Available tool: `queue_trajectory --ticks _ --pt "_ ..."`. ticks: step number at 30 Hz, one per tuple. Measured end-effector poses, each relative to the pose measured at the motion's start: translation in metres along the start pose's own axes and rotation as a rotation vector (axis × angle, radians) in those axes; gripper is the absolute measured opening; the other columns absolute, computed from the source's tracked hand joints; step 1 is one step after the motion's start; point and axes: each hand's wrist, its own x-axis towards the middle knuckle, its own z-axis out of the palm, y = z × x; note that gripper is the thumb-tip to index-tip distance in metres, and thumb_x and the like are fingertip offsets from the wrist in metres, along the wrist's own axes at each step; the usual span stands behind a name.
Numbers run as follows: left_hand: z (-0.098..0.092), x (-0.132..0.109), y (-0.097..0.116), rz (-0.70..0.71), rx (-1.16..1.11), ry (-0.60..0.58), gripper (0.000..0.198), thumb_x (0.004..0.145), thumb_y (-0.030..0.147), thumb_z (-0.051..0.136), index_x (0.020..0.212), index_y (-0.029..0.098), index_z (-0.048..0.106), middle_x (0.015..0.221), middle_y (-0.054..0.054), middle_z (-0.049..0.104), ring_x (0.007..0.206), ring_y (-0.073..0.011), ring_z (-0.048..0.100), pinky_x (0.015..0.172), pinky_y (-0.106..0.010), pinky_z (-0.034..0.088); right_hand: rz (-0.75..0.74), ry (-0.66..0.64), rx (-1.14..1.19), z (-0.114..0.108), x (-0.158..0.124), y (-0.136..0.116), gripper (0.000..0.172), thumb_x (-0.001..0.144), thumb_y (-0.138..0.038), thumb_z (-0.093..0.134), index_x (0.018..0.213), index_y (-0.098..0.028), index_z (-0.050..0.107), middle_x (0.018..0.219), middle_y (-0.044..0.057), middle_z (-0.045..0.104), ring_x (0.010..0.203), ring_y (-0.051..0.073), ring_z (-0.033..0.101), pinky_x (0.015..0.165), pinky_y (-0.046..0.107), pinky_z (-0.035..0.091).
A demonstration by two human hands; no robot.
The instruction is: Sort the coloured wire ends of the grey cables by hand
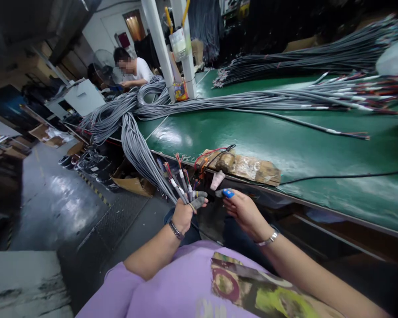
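Note:
My left hand (185, 212), with grey coverings on some fingers, is closed around the ends of several grey cables (182, 187). Their stripped tips point upward, showing red and other coloured wires above white bands. From this grip the cable bundle (135, 148) runs back up onto the green table. My right hand (240, 210) is a short way to the right, thumb and fingers pinched together. A blue covering is on one fingertip and a grey one beside it; whatever lies between them is too small to make out. Near both hands a pale pink cone-shaped piece (217, 180) hangs at the table edge.
On the green table (245, 132) lie long grey cable bundles (212, 102) and darker ones (295, 62). A worn wooden block (252, 168) with wires sits at the front edge. A white post (157, 44) rises behind. Another person (137, 70) sits far left; boxes stand on the floor.

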Motion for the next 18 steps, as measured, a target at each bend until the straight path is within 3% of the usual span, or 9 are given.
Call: queue_trajectory --ticks 2,5,9,13,15,18 --pt "-0.001 -0.004 -0.001 -0.001 -0.003 -0.026 0.034 0.061 0.034 0.078 0.088 0.013 0.072 0.075 -0.008 0.072 0.068 -0.0164 0.065 0.051 -0.021 0.039 -0.063 -0.028 -0.166 0.006 -0.009 0.000 0.033 0.071 -0.047 0.070 0.064 -0.018 0.057 0.045 -0.008 0.036 0.042 0.006 0.027 0.038 0.019 0.026" --pt "0.000 -0.011 -0.003 0.050 -0.004 -0.105 0.035 0.062 0.036 0.078 0.089 0.014 0.072 0.077 -0.006 0.072 0.072 -0.0179 0.065 0.066 -0.027 0.048 -0.191 -0.137 -0.337 0.018 -0.022 0.000 0.028 0.072 -0.045 0.069 0.073 -0.018 0.063 0.064 0.001 0.058 0.058 0.012 0.049 0.056 0.026 0.044" --pt "0.001 -0.022 -0.002 0.150 0.081 -0.169 0.032 0.064 0.030 0.076 0.091 0.015 0.070 0.084 -0.005 0.072 0.081 -0.0193 0.064 0.078 -0.031 0.050 -0.343 -0.216 -0.434 0.031 -0.035 -0.001 0.028 0.073 -0.041 0.069 0.094 -0.022 0.065 0.081 0.003 0.065 0.075 0.018 0.058 0.073 0.031 0.048" --pt "-0.002 -0.031 0.001 0.207 0.211 -0.280 0.033 0.066 0.022 0.073 0.098 0.016 0.069 0.092 -0.005 0.071 0.087 -0.0198 0.064 0.086 -0.032 0.048 -0.495 -0.205 -0.572 0.034 -0.046 -0.001 0.020 0.077 -0.038 0.066 0.090 -0.023 0.068 0.087 0.004 0.067 0.082 0.020 0.059 0.080 0.033 0.047" --pt "-0.004 -0.036 0.001 0.225 0.230 -0.335 0.033 0.068 0.024 0.073 0.099 0.017 0.070 0.092 -0.005 0.071 0.088 -0.0206 0.064 0.087 -0.033 0.048 -0.536 -0.180 -0.621 0.033 -0.051 -0.001 0.020 0.076 -0.040 0.066 0.084 -0.022 0.069 0.085 0.005 0.068 0.080 0.021 0.060 0.077 0.033 0.048" --pt "-0.008 -0.044 0.001 0.202 0.204 -0.360 0.032 0.069 0.038 0.073 0.093 0.017 0.072 0.090 -0.006 0.071 0.089 -0.0231 0.064 0.085 -0.034 0.049 -0.496 -0.086 -0.681 0.028 -0.055 0.002 0.025 0.074 -0.046 0.066 0.069 -0.021 0.069 0.068 0.005 0.066 0.064 0.019 0.057 0.061 0.030 0.047"
